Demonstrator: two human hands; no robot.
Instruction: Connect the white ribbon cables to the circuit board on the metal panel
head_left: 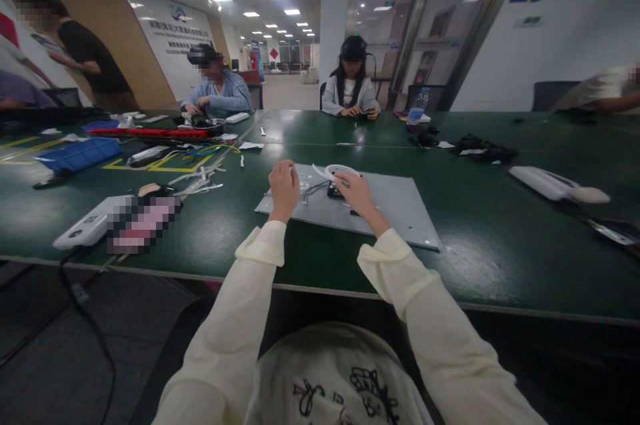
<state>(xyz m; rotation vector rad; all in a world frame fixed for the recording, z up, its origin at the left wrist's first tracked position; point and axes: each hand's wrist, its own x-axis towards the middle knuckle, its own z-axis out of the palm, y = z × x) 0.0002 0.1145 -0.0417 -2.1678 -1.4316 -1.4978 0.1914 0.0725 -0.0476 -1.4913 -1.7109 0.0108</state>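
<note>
A flat grey panel [405, 208] lies on the green table before me, tilted slightly to the right. My right hand [359, 193] is closed on a white ring that looks like a roll of tape [336, 168], held over the panel. From the roll's left side a short white strip sticks out toward my left hand. My left hand [284, 186] is raised at the panel's left edge, fingers curled together; what they hold, if anything, is hidden. Beneath the roll sits a small black part [335, 192], with thin dark cables [317, 189] running left from it.
White paper strips [203, 178] lie left of the panel, near a white power strip [93, 222] and a blue tray [80, 153]. At right are a white device [543, 183] and black items [483, 147]. Two people sit across the table; a water bottle [418, 105] stands there.
</note>
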